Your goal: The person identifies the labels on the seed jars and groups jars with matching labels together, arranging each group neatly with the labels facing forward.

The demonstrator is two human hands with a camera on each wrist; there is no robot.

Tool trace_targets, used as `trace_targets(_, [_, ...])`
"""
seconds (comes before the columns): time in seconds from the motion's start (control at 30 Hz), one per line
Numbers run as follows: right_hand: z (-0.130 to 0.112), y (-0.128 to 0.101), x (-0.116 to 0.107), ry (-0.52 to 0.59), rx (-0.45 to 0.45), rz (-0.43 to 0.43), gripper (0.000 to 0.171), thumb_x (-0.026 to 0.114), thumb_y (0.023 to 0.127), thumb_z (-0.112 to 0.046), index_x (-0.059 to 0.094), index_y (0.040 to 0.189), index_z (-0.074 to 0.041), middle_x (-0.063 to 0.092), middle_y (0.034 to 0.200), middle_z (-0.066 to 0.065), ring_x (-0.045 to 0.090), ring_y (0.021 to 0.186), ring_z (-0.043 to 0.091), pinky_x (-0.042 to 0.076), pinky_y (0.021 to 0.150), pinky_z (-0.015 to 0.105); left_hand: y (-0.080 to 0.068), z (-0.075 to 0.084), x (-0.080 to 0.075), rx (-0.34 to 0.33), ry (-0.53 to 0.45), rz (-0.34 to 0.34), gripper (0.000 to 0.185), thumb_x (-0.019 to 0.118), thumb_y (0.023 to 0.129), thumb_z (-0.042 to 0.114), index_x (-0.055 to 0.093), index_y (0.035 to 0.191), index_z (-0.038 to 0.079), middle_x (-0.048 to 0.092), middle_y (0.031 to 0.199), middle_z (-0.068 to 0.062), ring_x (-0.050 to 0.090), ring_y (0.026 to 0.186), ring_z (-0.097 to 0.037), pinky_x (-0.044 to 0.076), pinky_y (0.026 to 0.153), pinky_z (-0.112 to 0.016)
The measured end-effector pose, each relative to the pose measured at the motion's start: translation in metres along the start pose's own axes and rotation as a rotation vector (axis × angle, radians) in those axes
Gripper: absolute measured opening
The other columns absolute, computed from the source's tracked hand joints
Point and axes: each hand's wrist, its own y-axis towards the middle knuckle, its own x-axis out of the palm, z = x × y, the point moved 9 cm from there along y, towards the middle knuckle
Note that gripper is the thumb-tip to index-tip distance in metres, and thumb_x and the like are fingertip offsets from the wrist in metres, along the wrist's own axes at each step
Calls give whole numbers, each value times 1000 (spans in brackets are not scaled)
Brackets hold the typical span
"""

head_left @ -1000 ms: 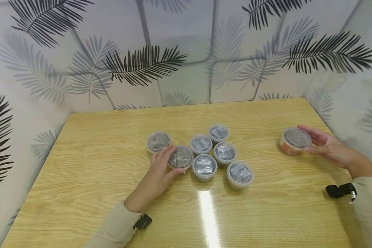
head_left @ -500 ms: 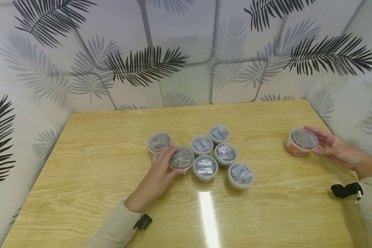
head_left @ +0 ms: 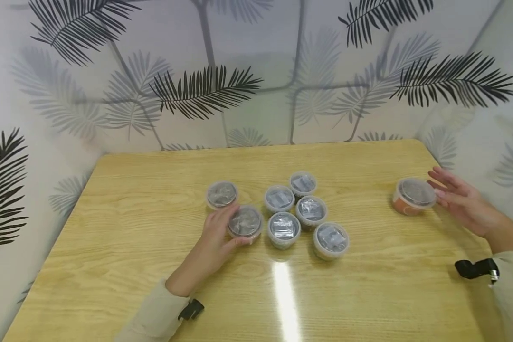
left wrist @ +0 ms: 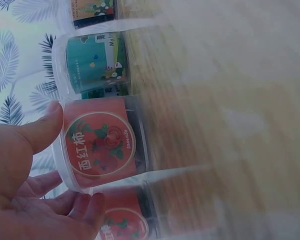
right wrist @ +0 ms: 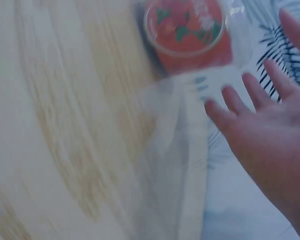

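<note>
My left hand (head_left: pixel 213 240) holds a round clear-lidded plastic tub (head_left: pixel 245 222) by its rim, thumb on one side and fingers on the other. In the left wrist view this tub shows a red label (left wrist: pixel 102 142) printed with tomatoes. Just behind it stands a second tub (head_left: pixel 221 194), also red-labelled, close to my fingertips. On the far right, my right hand (head_left: pixel 470 206) is beside another red-labelled tub (head_left: pixel 414 195), its fingers spread. The right wrist view shows a gap between those fingers and the tub (right wrist: pixel 187 32).
Several lidded tubs (head_left: pixel 309 211) cluster mid-table, and one (head_left: pixel 331 241) sits at their front right. A teal label (left wrist: pixel 97 62) shows on a neighbour in the left wrist view. The patterned wall (head_left: pixel 256 109) borders the wooden table (head_left: pixel 367 294).
The right hand moved its tub rightward, then let go and drew back a little. The left hand has shifted its tub slightly left, away from the middle cluster.
</note>
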Motion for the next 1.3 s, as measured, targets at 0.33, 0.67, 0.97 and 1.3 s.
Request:
trace_targets(0.33, [-38, 13, 46, -494, -109, 377, 42, 52, 91, 5, 48, 133, -2, 48, 133, -2, 42, 120, 5, 33, 95, 10, -6, -5, -2, 8, -70, 27, 82, 72, 80, 25, 26, 147, 14, 30, 146, -3, 27, 134, -21, 29, 106, -45])
trace_targets(0.67, [-34, 37, 151, -784, -89, 123, 44, 49, 94, 1, 41, 137, -2, 39, 140, 5, 42, 123, 7, 46, 85, 15, -11, 1, -8, -6, -163, 62, 81, 77, 76, 26, 34, 142, 11, 34, 142, 1, 38, 125, -14, 42, 96, -34])
trace_targets(0.97, [-15, 47, 230, -719, -231, -131, 45, 49, 86, 18, 46, 130, 4, 45, 132, 11, 43, 123, 20, 37, 101, 26, -21, 44, -26, 110, -254, 135, 80, 76, 74, 37, 36, 141, 18, 34, 142, 9, 43, 120, -13, 44, 94, -31])
trace_targets(1.3, [10, 44, 300, -703, -202, -271, 50, 52, 88, 13, 42, 135, -2, 45, 133, 11, 44, 121, 28, 38, 101, 36, -25, 77, -35, 139, -376, 136, 74, 78, 75, 28, 40, 138, 14, 42, 136, 5, 46, 115, -16, 43, 95, -30])
